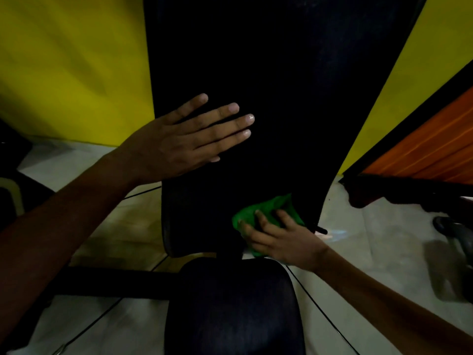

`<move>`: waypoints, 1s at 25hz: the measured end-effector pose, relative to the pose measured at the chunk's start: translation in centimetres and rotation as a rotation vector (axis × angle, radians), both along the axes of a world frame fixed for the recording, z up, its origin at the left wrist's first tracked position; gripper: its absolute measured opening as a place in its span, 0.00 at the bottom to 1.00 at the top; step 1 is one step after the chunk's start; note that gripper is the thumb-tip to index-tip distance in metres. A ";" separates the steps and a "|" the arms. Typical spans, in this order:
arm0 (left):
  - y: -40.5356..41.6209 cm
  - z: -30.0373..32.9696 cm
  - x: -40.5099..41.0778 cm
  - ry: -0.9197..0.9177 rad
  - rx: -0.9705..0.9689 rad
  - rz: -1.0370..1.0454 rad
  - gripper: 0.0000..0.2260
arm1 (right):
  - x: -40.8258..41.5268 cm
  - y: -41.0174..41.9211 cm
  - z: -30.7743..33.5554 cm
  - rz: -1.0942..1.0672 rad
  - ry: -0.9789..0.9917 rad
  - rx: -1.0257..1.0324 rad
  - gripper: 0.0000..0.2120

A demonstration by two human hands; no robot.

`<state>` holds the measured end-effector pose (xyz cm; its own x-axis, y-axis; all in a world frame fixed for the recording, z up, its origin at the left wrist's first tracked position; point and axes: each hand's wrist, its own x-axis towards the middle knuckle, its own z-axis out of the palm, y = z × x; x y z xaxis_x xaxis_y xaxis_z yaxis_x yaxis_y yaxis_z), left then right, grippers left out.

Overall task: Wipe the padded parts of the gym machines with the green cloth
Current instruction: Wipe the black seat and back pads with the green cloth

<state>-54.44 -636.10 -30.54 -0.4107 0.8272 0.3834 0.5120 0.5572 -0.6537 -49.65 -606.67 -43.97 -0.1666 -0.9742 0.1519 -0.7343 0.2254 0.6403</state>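
Green cloth (266,213) lies bunched against the lower right part of the black back pad (256,85), close to the pad's right edge and just above the gap between this pad and the seat pad (233,303). In the head view the right hand (279,239) comes in from the near right and presses on the cloth. Its fingers (262,219) are spread and a little bent over the fabric, so the hand pushes the cloth onto the pad more than it wraps around it; I cannot tell if the thumb pinches the cloth from below. Part of the cloth also shows under the palm, at the near side.

The left hand (184,144) rests flat on the left part of the back pad, higher than the cloth and well apart from it. Its fingers are straight and lie close together, pointing to the right, and it holds nothing.

The back pad is tall and dark and fills the middle of the view. The seat pad is nearer, at the bottom centre. Behind the pad stands a yellow wall (71,67), and the floor (371,239) is pale with dark lines. At the far right there is an orange panel (430,149) with a black border.
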 end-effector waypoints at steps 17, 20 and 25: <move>-3.0 0.8 0.9 0.013 0.056 0.098 0.22 | -0.2 -8.3 4.4 -0.077 -0.034 -0.246 0.21; -2.9 0.6 0.9 0.025 0.092 0.101 0.22 | -0.8 -10.8 5.2 -0.190 -0.010 -0.522 0.19; -2.9 0.9 1.1 -0.058 0.108 0.089 0.22 | 1.3 -10.2 -0.2 0.033 -0.084 0.015 0.20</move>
<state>-53.37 -638.96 -29.63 -0.5048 0.7416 0.4418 0.4927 0.6678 -0.5580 -48.32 -616.82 -44.21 -0.1459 -0.9814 0.1246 -0.7926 0.1913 0.5790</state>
